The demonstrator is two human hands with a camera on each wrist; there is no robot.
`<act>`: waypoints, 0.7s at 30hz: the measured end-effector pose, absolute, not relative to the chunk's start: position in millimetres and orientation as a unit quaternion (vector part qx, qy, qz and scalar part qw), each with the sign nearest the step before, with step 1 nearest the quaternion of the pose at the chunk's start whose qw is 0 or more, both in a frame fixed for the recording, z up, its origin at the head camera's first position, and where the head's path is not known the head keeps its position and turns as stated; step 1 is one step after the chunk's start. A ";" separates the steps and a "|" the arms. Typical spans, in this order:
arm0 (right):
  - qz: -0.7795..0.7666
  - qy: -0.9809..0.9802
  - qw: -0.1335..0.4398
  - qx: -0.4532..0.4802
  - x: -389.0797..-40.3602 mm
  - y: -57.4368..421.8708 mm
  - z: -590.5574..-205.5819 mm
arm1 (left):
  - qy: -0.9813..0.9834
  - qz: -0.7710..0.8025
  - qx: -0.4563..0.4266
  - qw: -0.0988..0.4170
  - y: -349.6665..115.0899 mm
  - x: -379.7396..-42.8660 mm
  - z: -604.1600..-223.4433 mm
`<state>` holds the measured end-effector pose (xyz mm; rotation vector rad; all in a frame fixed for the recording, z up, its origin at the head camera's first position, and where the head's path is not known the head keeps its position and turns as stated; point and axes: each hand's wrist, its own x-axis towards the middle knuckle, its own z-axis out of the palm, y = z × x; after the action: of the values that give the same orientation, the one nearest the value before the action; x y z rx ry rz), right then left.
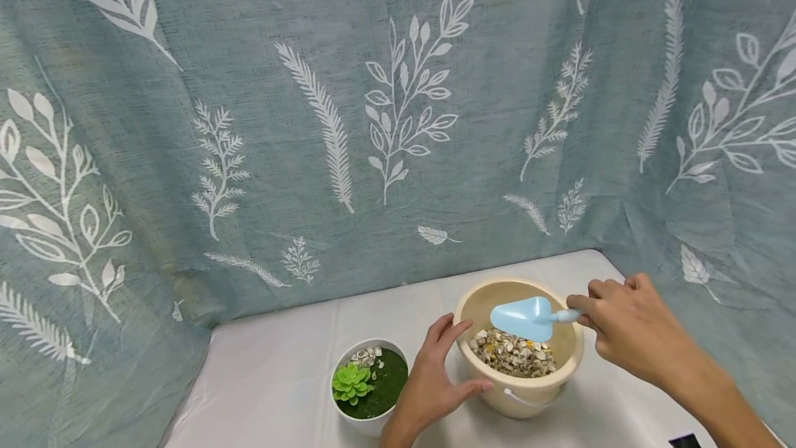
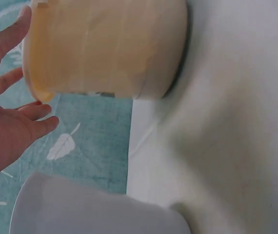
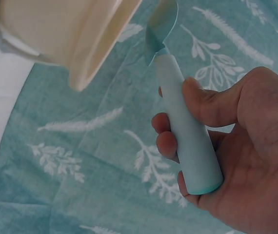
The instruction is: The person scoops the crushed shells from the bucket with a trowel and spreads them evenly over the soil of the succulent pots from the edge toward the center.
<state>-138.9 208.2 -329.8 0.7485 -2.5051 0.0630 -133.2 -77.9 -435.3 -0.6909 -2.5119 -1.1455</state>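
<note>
A light blue garden trowel (image 1: pixel 528 316) is held over the cream bucket (image 1: pixel 506 399), its blade above the mixed pebbles (image 1: pixel 513 358) inside. My right hand (image 1: pixel 631 327) grips its handle, and in the right wrist view the thumb lies along one side of that handle (image 3: pixel 190 131) with fingers curled round the other. No pebbles show on the blade. My left hand (image 1: pixel 429 382) is spread at the bucket's left side, thumb and fingertips right at the rim. The left wrist view shows these fingers (image 2: pixel 44 127) mostly straight beside the bucket wall (image 2: pixel 105 44).
Left of the bucket stands a white pot (image 1: pixel 367 426) with a green succulent (image 1: pixel 352 384), dark green moss-like cover and some pale stones. A white cloth (image 1: pixel 267 379) covers the table. Leaf-patterned teal curtains (image 1: pixel 348 157) hang behind and beside it. A small black object (image 1: pixel 685 441) lies at the lower right.
</note>
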 end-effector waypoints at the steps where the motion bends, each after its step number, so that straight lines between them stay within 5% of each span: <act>1: 0.024 -0.925 0.258 0.276 -139.9 208.1 -330.4 | -0.873 -0.400 -0.236 0.147 -78.2 -133.4 -436.2; 12: -0.057 -0.930 0.223 0.288 -163.7 196.8 -344.8 | -0.874 -0.430 -0.192 0.122 -80.9 -135.2 -441.3; 21: -0.223 -0.859 0.286 0.361 -194.2 170.0 -355.5 | -0.870 -0.440 -0.194 0.111 -71.5 -139.0 -443.7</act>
<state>-194.2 170.0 -355.5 0.9641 -2.2962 -0.5953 -139.0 -71.5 -443.7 -0.5714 -2.5553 -1.2915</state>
